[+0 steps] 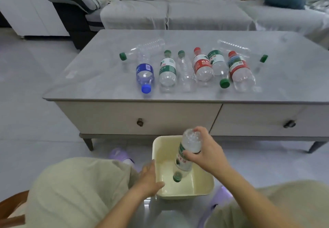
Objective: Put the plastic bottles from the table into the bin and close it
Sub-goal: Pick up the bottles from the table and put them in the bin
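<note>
- Our right hand (204,153) is wrapped around the body of a green-labelled bottle (187,153), holding it cap-down so that its green cap hangs inside the open bin (203,186).
- Our left hand (148,178) lies flat against the bin's outer wall, fingers spread and closed on nothing, the thumb near the rim.
- The cream bin stands on the floor between our knees, directly beneath the right hand; apart from the bottle we are holding, we see nothing else inside it.
- Beyond both hands stands the grey worktop (89,78), with the other bottles lying on their sides in a loose row.
- Farthest toward the left-hand side lies a clear bottle with a green cap (142,49), and just beside it a blue-labelled bottle (145,74) whose blue cap points toward us.
- Straight ahead of the hands lie a green-labelled bottle on the worktop (167,71), a plain clear bottle (186,69) and a red-labelled bottle (203,65).
- Beyond the right hand lie a bottle with its green cap toward us (218,65), a second red-capped bottle (240,71) and a clear bottle at the far end (238,47).
- Purple slippers (119,153) show on the floor beside the bin.
</note>
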Available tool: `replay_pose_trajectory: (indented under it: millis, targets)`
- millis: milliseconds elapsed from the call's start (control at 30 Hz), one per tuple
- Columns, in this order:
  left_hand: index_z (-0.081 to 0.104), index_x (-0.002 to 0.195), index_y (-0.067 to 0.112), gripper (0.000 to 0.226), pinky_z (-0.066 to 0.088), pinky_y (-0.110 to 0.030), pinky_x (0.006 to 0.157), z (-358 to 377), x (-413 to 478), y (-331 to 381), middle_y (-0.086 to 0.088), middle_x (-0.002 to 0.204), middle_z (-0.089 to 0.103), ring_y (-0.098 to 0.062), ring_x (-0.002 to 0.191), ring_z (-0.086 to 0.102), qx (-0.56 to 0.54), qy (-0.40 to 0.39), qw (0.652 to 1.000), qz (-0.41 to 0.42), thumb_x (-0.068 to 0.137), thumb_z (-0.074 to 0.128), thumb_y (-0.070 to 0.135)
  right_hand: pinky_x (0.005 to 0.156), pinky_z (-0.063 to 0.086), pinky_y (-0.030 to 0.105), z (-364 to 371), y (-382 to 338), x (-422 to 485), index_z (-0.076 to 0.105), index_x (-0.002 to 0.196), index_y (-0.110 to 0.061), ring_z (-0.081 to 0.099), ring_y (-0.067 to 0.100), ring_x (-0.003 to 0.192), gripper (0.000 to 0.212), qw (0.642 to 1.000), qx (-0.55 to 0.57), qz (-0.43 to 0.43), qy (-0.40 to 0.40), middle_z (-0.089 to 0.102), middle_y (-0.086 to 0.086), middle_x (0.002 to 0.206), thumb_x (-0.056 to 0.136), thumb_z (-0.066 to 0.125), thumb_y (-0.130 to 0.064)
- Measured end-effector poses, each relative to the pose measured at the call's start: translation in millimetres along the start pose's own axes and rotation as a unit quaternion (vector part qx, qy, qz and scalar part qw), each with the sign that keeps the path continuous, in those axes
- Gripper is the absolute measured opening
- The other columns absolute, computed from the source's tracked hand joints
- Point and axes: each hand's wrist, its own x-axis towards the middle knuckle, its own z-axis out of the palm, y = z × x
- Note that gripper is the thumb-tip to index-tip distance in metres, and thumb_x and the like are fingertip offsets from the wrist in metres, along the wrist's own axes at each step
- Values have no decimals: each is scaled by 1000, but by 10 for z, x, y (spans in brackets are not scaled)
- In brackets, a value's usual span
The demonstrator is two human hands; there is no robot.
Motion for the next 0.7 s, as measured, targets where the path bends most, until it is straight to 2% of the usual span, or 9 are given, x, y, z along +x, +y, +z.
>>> replay_pose_trajectory:
  millis: [133, 233, 333, 400, 467, 533, 600, 633, 700]
  targets:
    - [15, 149, 12, 69, 27, -34, 112, -26, 202, -84, -16, 150, 30, -28, 140, 26, -29, 79, 994, -65, 91, 46, 33, 82, 46, 34, 905, 314, -70, 24, 141, -29, 58, 23, 110, 77, 976, -144, 11, -162, 48, -3, 134, 76, 60, -50]
    - [18, 148, 25, 60, 25, -32, 113, 59, 217, -1, -8, 152, 25, -28, 139, 29, -20, 28, 999, 25, 92, 39, 28, 83, 46, 36, 1322, 397, -125, 23, 141, -26, 58, 30, 109, 68, 953, -151, 10, -262, 45, 3, 135, 82, 52, -39]
    - [29, 144, 30, 56, 23, -37, 114, 126, 226, -4, -2, 154, 24, -30, 139, 26, 98, -1, 994, 55, 89, 38, 25, 88, 46, 34, 1287, 398, 57, 30, 141, -26, 54, 26, 115, 62, 925, -166, -17, -340, 51, 4, 133, 83, 51, -31]
    - [44, 134, 29, 49, 28, -45, 113, 159, 221, -29, -1, 153, 25, -33, 139, 29, 160, 43, 985, 38, 85, 40, 28, 89, 48, 32, 1036, 274, 345, 51, 128, -28, 56, 21, 115, 44, 935, -205, -55, -283, 61, -1, 126, 84, 47, -27]
    - [61, 105, 32, 43, 54, -42, 87, 191, 198, -39, -4, 132, 41, -30, 112, 62, 164, 71, 983, 42, 67, 44, 41, 77, 50, 32, 691, -78, 681, 64, 110, -25, 63, 20, 100, 30, 976, -170, -96, -96, 69, -5, 107, 85, 48, -22]
    - [55, 95, 35, 48, 59, -33, 67, 295, 219, -24, 2, 115, 48, -24, 88, 72, 188, 98, 976, 49, 51, 41, 50, 64, 49, 33, 377, -630, 993, 65, 102, -21, 66, 21, 80, 22, 975, -106, -160, 112, 70, -4, 88, 84, 55, -26]
    - [51, 104, 38, 57, 53, -36, 84, 379, 230, 6, 3, 120, 50, -27, 100, 65, 192, 104, 972, 84, 50, 43, 53, 56, 46, 33, 218, -1146, 1291, 59, 107, -18, 61, 25, 68, 34, 951, -115, -207, 200, 65, -1, 80, 83, 55, -42]
    - [52, 105, 40, 56, 43, -38, 96, 380, 212, 44, 2, 124, 52, -28, 109, 58, 201, 104, 966, 124, 51, 45, 52, 55, 43, 33, 206, -1358, 1435, 52, 114, -16, 56, 27, 65, 47, 951, -152, -193, 190, 60, 1, 78, 84, 52, -52]
    - [60, 95, 42, 40, 29, -42, 102, 415, 153, 98, 1, 120, 66, -26, 113, 58, 223, 105, 951, 187, 56, 53, 48, 55, 37, 32, 290, -1622, 1664, 37, 128, -11, 50, 26, 64, 66, 945, -253, -152, 140, 52, 5, 78, 85, 45, -61]
